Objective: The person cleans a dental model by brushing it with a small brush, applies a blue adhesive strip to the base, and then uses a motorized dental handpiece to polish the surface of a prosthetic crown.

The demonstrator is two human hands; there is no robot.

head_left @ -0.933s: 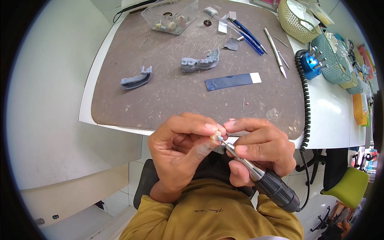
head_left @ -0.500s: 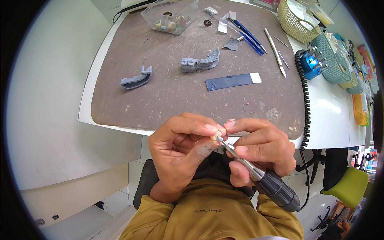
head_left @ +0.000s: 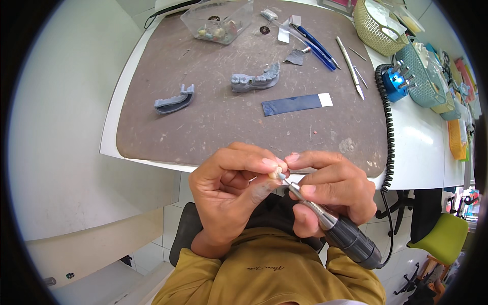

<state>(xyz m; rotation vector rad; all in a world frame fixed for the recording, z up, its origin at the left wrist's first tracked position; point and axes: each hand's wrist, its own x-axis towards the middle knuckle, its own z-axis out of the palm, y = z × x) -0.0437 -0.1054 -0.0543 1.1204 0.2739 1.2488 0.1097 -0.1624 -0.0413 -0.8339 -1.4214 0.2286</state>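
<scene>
Near the mat's front edge, my left hand (head_left: 223, 195) pinches a small ivory tooth-like piece (head_left: 276, 171) between thumb and fingers. My right hand (head_left: 338, 185) grips a rotary handpiece (head_left: 348, 241), steel-nosed with a black body. Its small pale blue-grey tip (head_left: 281, 177) is at the piece, with the right index fingertip close beside. Beyond my hands lie a grey dental arch model (head_left: 254, 81), a grey tray-like dental part (head_left: 173, 104) and a dark blue strip with a white end (head_left: 288, 105).
On the brown mat (head_left: 147, 132) are a clear container (head_left: 223, 35), blue pens (head_left: 317, 48), a white-handled knife (head_left: 348, 63) and small scraps. Along the right stand a blue bur block (head_left: 395, 81), a coiled cord (head_left: 387, 142) and baskets (head_left: 376, 30). A green chair (head_left: 442, 236) is at lower right.
The view has shifted very slightly. My hands, the small piece and the handpiece keep almost the same pose.
</scene>
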